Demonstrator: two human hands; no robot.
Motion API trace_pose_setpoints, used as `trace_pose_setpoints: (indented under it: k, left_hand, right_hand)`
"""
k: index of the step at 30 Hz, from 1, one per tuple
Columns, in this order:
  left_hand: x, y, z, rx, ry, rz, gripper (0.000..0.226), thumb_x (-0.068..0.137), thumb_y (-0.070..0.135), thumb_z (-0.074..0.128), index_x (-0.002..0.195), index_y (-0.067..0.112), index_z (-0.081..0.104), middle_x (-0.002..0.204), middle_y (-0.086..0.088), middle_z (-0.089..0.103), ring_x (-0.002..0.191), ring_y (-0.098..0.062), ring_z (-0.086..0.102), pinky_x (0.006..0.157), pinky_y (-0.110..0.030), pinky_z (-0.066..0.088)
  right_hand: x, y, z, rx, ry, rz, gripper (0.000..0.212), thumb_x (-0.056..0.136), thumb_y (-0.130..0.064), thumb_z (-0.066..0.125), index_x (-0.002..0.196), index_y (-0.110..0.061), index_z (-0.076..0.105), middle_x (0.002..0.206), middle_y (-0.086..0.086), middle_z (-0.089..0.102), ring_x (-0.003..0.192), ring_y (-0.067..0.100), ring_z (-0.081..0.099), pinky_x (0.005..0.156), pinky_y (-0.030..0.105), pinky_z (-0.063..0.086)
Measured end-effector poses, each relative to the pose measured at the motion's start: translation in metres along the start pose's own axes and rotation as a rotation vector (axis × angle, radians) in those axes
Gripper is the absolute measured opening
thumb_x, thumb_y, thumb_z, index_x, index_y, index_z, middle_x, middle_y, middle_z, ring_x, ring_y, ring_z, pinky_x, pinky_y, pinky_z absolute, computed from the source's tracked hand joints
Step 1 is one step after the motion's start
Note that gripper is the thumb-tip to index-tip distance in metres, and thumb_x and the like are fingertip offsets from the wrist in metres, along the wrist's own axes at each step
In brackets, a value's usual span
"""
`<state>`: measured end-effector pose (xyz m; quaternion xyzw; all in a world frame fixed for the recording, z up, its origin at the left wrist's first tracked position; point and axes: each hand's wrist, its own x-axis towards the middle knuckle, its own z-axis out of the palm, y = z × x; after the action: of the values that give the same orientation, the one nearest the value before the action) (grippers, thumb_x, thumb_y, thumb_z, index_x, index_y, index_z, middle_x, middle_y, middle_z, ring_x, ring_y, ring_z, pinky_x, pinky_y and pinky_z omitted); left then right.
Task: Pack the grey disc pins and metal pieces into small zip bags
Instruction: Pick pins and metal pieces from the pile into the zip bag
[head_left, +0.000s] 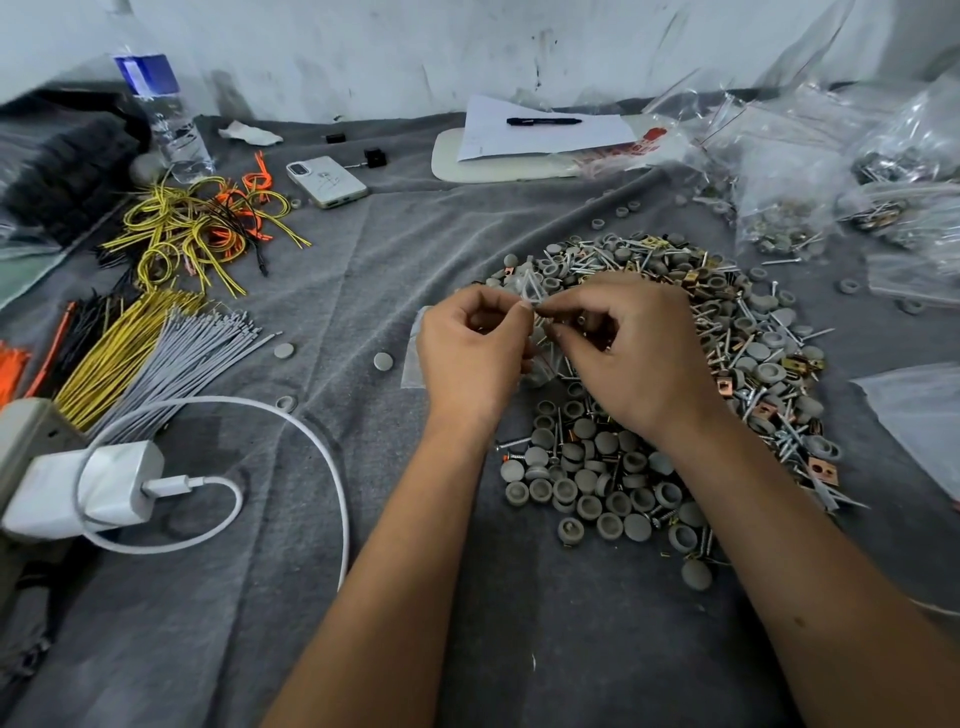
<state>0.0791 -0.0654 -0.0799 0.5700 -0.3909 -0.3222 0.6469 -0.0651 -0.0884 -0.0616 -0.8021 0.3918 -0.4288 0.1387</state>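
Observation:
A big heap of grey disc pins (597, 478), screws and copper metal pieces (753, 332) lies on the grey cloth at centre right. Above its near-left part, my left hand (470, 345) and my right hand (623, 348) both pinch the top of a small clear zip bag (530, 296) held between them. The bag hangs down between the hands and is mostly hidden; some parts show inside it. Another flat clear bag (413, 353) lies on the cloth under my left hand.
Filled zip bags (810, 208) pile up at the back right. Yellow, orange and grey wire bundles (171, 291) lie at the left, with a white charger and cable (119, 483), a phone (326, 182), a water bottle (166, 119), and paper with a pen (543, 122).

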Motion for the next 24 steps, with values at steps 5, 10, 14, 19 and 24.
trace_pose_setpoints:
  k: [5,10,14,19,24]
  left_hand:
    - [0.0,0.0,0.001,-0.053,-0.02,-0.014,0.015,0.09,0.004,0.071,0.077,0.013,0.071,0.062,-0.004,0.067,0.052,-0.012,0.06,0.049,-0.026,0.049]
    - [-0.001,0.004,-0.001,-0.141,-0.045,-0.038,0.015,0.091,0.0,0.07,0.08,0.009,0.072,0.061,-0.002,0.066,0.05,-0.009,0.059,0.046,-0.021,0.047]
    - [-0.001,0.007,-0.002,-0.192,-0.04,-0.053,0.014,0.092,-0.002,0.068,0.081,0.005,0.07,0.061,-0.006,0.063,0.049,-0.01,0.055,0.045,-0.02,0.045]
    - [0.004,0.009,-0.006,-0.255,0.026,-0.085,0.016,0.093,-0.004,0.067,0.079,0.004,0.068,0.057,-0.003,0.062,0.045,-0.008,0.053,0.043,-0.018,0.043]
    - [0.009,0.01,-0.013,-0.338,0.134,-0.154,0.019,0.093,-0.002,0.067,0.076,0.008,0.068,0.055,-0.001,0.059,0.045,-0.007,0.049,0.044,-0.018,0.041]
  right_hand:
    - [-0.001,-0.001,0.0,0.027,0.121,0.038,0.016,0.078,-0.017,0.088,0.083,-0.018,0.073,0.07,-0.016,0.063,0.064,0.0,0.061,0.059,0.008,0.044]
    - [-0.001,-0.003,0.001,-0.026,0.136,-0.028,0.012,0.079,-0.018,0.088,0.086,-0.016,0.078,0.078,-0.009,0.071,0.068,0.001,0.06,0.067,0.019,0.052]
    - [0.0,-0.002,0.002,-0.063,0.018,-0.112,0.013,0.085,-0.015,0.082,0.097,-0.012,0.081,0.094,0.0,0.077,0.091,0.015,0.066,0.086,0.036,0.054]
    - [0.0,-0.003,0.003,-0.03,0.0,-0.117,0.013,0.087,-0.014,0.08,0.099,-0.011,0.08,0.098,0.0,0.072,0.096,0.015,0.063,0.09,0.035,0.051]
    - [0.0,-0.004,-0.002,0.105,-0.143,-0.108,0.012,0.082,-0.02,0.085,0.087,-0.017,0.075,0.087,-0.011,0.067,0.083,0.0,0.06,0.078,0.019,0.048]
